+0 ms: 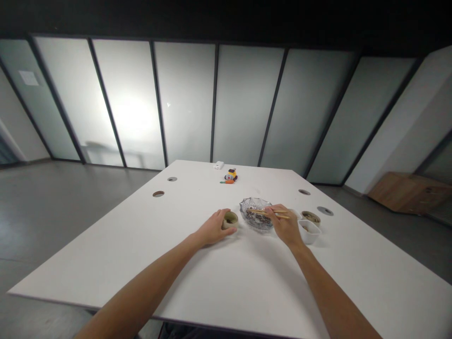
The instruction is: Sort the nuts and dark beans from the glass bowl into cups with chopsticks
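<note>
My left hand (pixel 214 227) is wrapped round a small greenish cup (pixel 231 225) that stands on the white table; something dark lies inside it. In my right hand (pixel 285 226) is a pair of wooden chopsticks (pixel 259 212), their tips reaching into a clear scalloped glass bowl (pixel 246 219). Small dark pieces (pixel 259 218), too small to name, cover the bowl's bottom. Whether the tips pinch one of them I cannot tell. Right of that hand stand a white bowl (pixel 310 237) and a greenish bowl (pixel 318 221) with contents, while another white dish (pixel 296 214) is partly hidden behind the hand.
A yellow toy vehicle (pixel 231 174) sits farther back on the table (pixel 141 263), an orange carrot-like piece (pixel 229 181) in front of it. Behind them lies a small white box (pixel 218 165). Round holes (pixel 158 194) pierce the tabletop on both sides. Frosted glass panels (pixel 187 103) stand beyond.
</note>
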A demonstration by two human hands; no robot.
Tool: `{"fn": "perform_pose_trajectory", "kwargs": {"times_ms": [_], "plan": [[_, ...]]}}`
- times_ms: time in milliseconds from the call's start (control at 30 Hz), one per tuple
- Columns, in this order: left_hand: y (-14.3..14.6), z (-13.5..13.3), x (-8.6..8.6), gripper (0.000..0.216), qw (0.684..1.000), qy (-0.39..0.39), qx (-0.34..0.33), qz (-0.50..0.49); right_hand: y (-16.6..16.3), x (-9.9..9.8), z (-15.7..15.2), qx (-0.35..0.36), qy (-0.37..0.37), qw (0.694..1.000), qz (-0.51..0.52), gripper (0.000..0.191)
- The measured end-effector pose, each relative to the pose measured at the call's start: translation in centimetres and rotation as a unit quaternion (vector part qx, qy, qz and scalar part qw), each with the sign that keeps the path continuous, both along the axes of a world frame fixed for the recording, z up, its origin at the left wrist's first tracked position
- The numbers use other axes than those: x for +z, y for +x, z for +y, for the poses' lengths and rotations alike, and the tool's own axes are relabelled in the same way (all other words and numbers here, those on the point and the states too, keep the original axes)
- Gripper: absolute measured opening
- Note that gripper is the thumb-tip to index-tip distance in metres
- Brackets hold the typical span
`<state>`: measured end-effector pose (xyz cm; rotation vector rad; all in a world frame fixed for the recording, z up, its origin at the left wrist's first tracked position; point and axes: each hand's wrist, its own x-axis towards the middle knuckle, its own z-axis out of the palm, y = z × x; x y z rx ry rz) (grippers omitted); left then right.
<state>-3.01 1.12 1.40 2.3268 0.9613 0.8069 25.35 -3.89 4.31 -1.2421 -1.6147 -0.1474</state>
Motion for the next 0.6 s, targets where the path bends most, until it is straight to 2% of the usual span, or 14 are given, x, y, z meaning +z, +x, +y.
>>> {"fn": "perform_pose_trajectory", "kwargs": {"times_ms": [600], "plan": [[-0.02, 0.59, -0.74, 0.062, 1.0, 0.005, 0.001, -0.003, 0.55, -0.29, 0.76, -0.021, -0.022, 0.999, 0.034, 0.055]]}}
